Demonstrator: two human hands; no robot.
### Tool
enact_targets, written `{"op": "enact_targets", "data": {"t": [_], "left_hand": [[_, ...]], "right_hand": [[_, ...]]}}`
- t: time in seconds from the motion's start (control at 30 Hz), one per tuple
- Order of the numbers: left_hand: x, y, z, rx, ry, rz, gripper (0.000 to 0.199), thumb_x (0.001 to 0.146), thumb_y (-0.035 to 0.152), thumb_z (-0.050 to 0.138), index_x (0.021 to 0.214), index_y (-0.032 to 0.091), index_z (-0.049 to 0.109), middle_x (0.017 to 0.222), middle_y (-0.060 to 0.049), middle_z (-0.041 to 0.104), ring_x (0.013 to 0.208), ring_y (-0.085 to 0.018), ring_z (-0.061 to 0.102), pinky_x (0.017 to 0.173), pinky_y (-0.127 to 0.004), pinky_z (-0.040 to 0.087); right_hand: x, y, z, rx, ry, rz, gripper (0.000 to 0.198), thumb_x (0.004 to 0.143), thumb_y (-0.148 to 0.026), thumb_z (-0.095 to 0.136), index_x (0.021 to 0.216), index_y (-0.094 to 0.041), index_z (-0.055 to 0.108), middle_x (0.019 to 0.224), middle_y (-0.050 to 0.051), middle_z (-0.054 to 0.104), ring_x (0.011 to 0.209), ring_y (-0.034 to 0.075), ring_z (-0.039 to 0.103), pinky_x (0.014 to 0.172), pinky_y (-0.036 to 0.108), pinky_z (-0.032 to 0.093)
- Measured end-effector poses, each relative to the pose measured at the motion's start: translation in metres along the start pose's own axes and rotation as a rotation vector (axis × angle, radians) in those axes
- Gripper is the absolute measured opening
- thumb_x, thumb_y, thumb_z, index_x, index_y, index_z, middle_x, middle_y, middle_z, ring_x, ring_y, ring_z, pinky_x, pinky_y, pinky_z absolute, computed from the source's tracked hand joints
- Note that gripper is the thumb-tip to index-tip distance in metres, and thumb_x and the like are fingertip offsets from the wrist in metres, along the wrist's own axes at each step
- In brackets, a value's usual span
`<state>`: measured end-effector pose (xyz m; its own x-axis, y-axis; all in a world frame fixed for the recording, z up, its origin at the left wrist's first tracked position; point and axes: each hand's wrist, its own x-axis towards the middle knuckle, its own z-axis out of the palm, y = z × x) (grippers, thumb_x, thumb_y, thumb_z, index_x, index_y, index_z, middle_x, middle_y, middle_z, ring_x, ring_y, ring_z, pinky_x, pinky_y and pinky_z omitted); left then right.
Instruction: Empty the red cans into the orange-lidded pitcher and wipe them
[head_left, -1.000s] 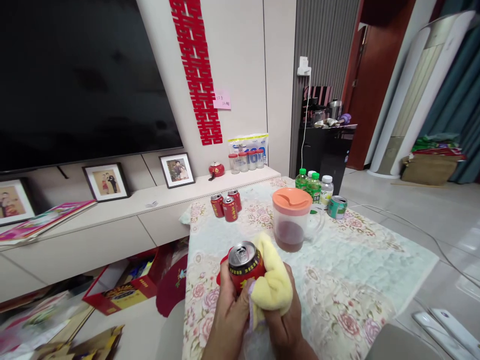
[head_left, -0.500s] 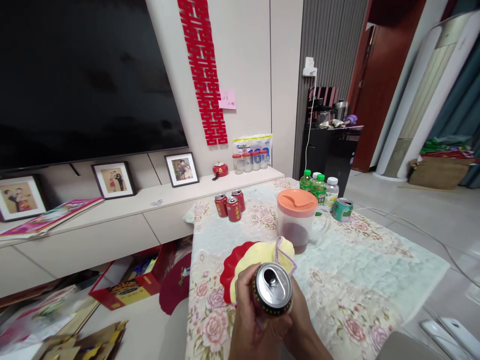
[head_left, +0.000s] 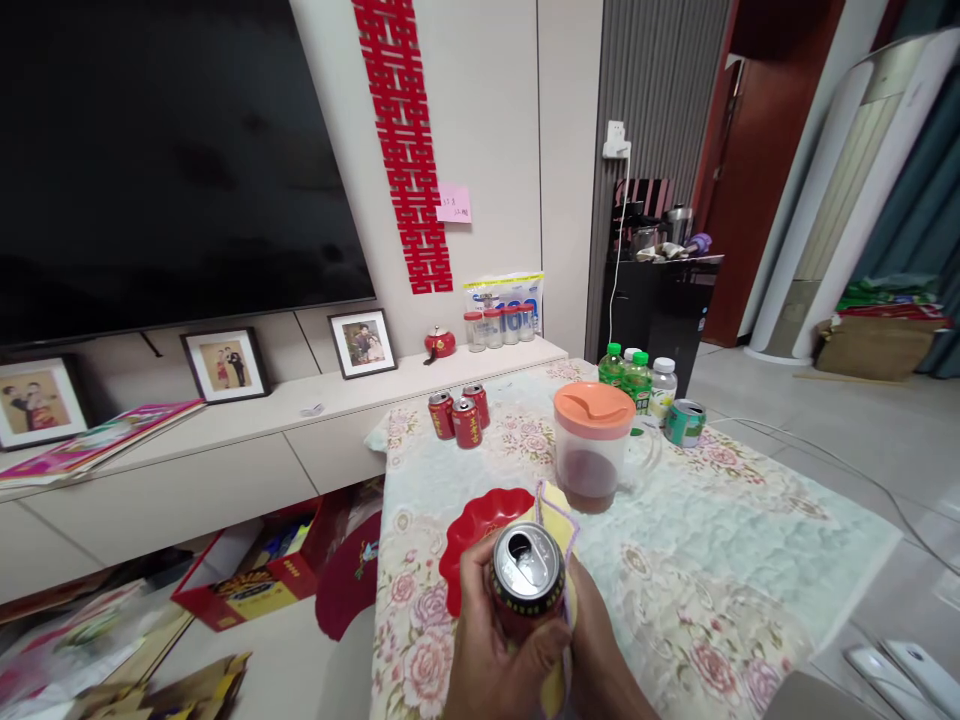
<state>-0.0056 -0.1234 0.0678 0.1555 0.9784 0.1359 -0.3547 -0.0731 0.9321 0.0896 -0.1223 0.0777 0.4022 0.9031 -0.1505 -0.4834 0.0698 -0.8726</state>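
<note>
My left hand (head_left: 484, 655) is wrapped round an opened drink can (head_left: 528, 565), its silver top tilted toward me and its tab hole showing. My right hand (head_left: 596, 640) is closed on a yellow cloth (head_left: 556, 515) with a purple edge, pressed to the can's right side; most of its fingers are hidden. Just beyond the hands lies a red scalloped plate (head_left: 469, 530). A clear pitcher (head_left: 589, 465) with an orange lid stands behind, with brown liquid in it. Three red cans (head_left: 466, 422) are grouped farther back on the table.
Green-capped bottles (head_left: 637, 375), a white-capped bottle (head_left: 663, 385) and a green can (head_left: 685, 424) stand at the table's back right. A flowered cloth (head_left: 705, 520) covers the table. A cabinet (head_left: 337, 430) with framed photos runs along the wall. An open red box (head_left: 255, 580) sits low at left.
The yellow cloth has come off the red plate and is now up against the can's right side in my right hand. The can has shifted slightly left.
</note>
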Motion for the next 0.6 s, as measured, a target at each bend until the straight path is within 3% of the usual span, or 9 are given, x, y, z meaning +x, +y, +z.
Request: {"op": "enact_targets", "data": {"t": [0.13, 0.33, 0.47, 0.6], "left_hand": [[0.001, 0.006, 0.0, -0.046, -0.055, -0.062, 0.096, 0.059, 0.061, 0.102, 0.135, 0.023, 0.055, 0.127, -0.015, 0.075, 0.122, -0.04, 0.072, 0.112, -0.051, 0.053], [0.001, 0.005, 0.001, -0.125, -0.012, -0.027, 0.104, 0.061, 0.06, 0.101, 0.145, 0.021, 0.055, 0.139, -0.02, 0.073, 0.135, -0.045, 0.066, 0.119, -0.055, 0.049], [0.002, 0.009, 0.001, -0.116, 0.06, -0.056, 0.102, 0.066, 0.058, 0.099, 0.149, 0.023, 0.051, 0.143, -0.02, 0.071, 0.136, -0.042, 0.067, 0.117, -0.053, 0.051], [0.008, 0.021, 0.002, -0.093, 0.104, -0.058, 0.108, 0.069, 0.059, 0.097, 0.156, 0.024, 0.043, 0.144, -0.019, 0.071, 0.139, -0.042, 0.066, 0.117, -0.052, 0.051]], "right_hand": [[0.008, 0.002, -0.011, -0.033, -0.013, 0.042, 0.037, 0.079, -0.058, 0.084, 0.085, -0.022, 0.077, 0.079, 0.004, 0.08, 0.078, 0.027, 0.073, 0.071, 0.035, 0.059], [0.009, 0.007, -0.018, -0.287, 0.035, -0.198, 0.059, 0.09, -0.07, 0.071, 0.12, -0.02, 0.079, 0.116, 0.01, 0.085, 0.112, 0.034, 0.077, 0.096, 0.039, 0.06], [-0.002, 0.011, -0.014, -0.387, 0.137, -0.356, 0.06, 0.098, -0.067, 0.06, 0.133, -0.021, 0.076, 0.126, 0.011, 0.082, 0.117, 0.033, 0.076, 0.105, 0.041, 0.055], [-0.011, 0.016, -0.009, -0.365, 0.064, -0.481, 0.052, 0.099, -0.062, 0.063, 0.133, -0.024, 0.078, 0.131, 0.011, 0.08, 0.121, 0.032, 0.074, 0.109, 0.043, 0.054]]}}
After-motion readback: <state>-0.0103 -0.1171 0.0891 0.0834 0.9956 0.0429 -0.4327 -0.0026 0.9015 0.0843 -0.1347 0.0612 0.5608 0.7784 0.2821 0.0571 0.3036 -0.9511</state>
